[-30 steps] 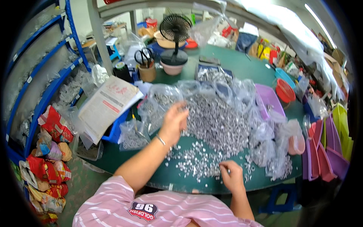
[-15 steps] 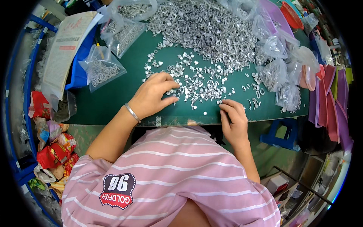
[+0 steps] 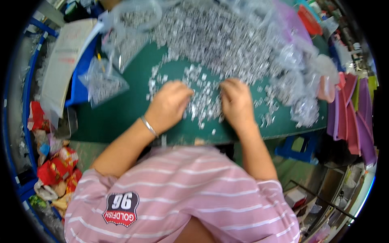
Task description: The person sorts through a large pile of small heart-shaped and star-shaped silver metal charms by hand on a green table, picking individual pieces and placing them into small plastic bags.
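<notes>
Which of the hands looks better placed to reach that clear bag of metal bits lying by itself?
Probably the left hand: the bag lies on its side of the green table; the right hand sits farther away.

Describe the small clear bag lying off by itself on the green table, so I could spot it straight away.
Start at the green table and find the big heap of small silvery parts at its far side. Go to the person's left, past the left hand, to the clear plastic bag beside the blue tray. Unlike the bags by the heap, it lies alone on bare green, part-filled with silvery pieces.
</notes>
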The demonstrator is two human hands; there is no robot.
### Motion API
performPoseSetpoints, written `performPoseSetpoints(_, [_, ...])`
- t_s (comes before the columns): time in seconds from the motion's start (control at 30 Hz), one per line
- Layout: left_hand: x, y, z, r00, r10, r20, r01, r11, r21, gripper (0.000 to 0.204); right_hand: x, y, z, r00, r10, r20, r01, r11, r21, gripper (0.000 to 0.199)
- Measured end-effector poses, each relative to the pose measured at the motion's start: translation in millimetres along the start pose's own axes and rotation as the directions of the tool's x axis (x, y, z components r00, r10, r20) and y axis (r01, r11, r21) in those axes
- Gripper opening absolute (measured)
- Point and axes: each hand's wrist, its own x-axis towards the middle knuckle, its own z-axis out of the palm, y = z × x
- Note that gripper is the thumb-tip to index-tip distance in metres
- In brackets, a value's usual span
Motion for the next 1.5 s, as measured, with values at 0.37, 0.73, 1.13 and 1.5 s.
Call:
performPoseSetpoints(0.37, [21.6, -19.1, 35.4, 0.992, 0.02, 0.122, -0.027, 0.998, 0.058, 0.013, -6.7, -9.4, -3.9, 0.995, 0.061, 0.076, -0.064, 0.997, 0.039, 0.017])
performPoseSetpoints(0.73, [5.7, -6.7, 24.2, 0.988, 0.096, 0.122, -0.109, 0.988, 0.105, 0.014, -19.8, -30.2, -5.7, 0.996, 0.006, 0.092, -0.002, 0.999, -0.044, 0.021])
performPoseSetpoints(1.13, [-18.8, -9.1, 9.0, 0.983, 0.172, 0.057, -0.174, 0.984, 0.024, 0.018, -42.1, -44.6, -29.0, 0.978, 0.034, 0.205, -0.055, 0.994, 0.098, 0.023])
performPoseSetpoints(1.5, [-20.5, -4.0, 22.3, 0.974, 0.2, 0.107, -0.204, 0.979, 0.025, 0.023, -29.4, -41.3, -4.4, 0.984, -0.07, 0.166, 0.06, 0.996, 0.063, 0.021])
